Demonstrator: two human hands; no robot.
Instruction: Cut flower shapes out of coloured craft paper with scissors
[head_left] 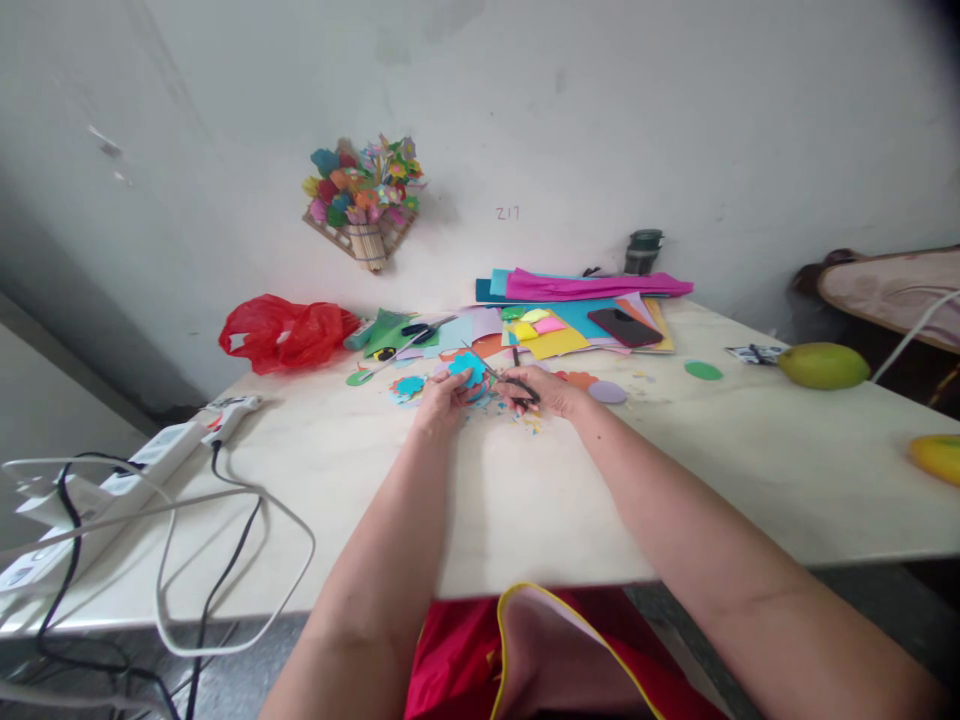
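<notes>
My left hand (444,398) pinches a blue paper flower (466,369) with a scalloped edge, above the middle of the table. Close beside it on the right, my right hand (536,388) is wrapped round the black handles of a pair of scissors (491,371), whose blades point up and left by the flower's edge. Another blue scalloped flower (409,386) lies left of my left hand. Small paper scraps (529,424) are scattered beneath the hands. To the right of my right hand lies a purple paper circle (607,392).
Coloured paper sheets (562,340) with a phone (624,327) lie at the back. A red plastic bag (289,333) and dark-handled scissors (421,330) are behind left. Cables and a power strip (169,447) occupy the left. Right are a green circle (703,370) and a mango (823,366).
</notes>
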